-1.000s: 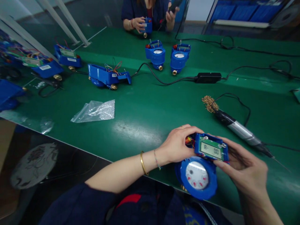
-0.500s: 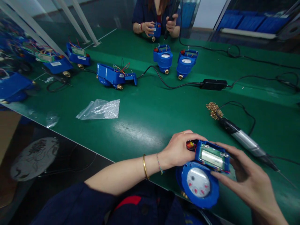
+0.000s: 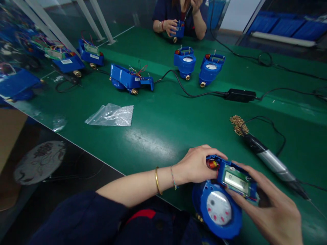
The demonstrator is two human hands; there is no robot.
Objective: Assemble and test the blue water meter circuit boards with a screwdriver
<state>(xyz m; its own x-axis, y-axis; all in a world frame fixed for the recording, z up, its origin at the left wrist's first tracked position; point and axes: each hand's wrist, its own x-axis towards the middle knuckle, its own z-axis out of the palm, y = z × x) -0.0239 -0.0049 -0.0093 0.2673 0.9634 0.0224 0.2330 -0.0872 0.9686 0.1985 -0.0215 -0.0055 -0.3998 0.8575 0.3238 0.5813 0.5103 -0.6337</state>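
A blue water meter [image 3: 219, 207] with a round white dial is tilted toward me at the table's near edge. Its upper housing lies uncovered, showing a green circuit board with a small display [image 3: 237, 181] and a red-orange part [image 3: 212, 164] beside it. My left hand [image 3: 198, 165] is closed around the housing's left side. Fingers and thumb of my right hand [image 3: 270, 200] grip the display part from the right. To the right rests a silver and black electric screwdriver [image 3: 277, 165], near a pile of small brass screws [image 3: 238, 125].
A clear plastic bag [image 3: 112, 115] lies left of centre. Further back stand two blue meters [image 3: 184, 63] and an opened meter [image 3: 125, 78] with loose wires. A cable with a black adapter [image 3: 240, 95] crosses the table. Opposite, a co-worker's hand [image 3: 170, 27] holds another meter.
The display part has shifted slightly right and down with my right hand, and characters now show on it. The co-worker's hand with the dark tool has risen.
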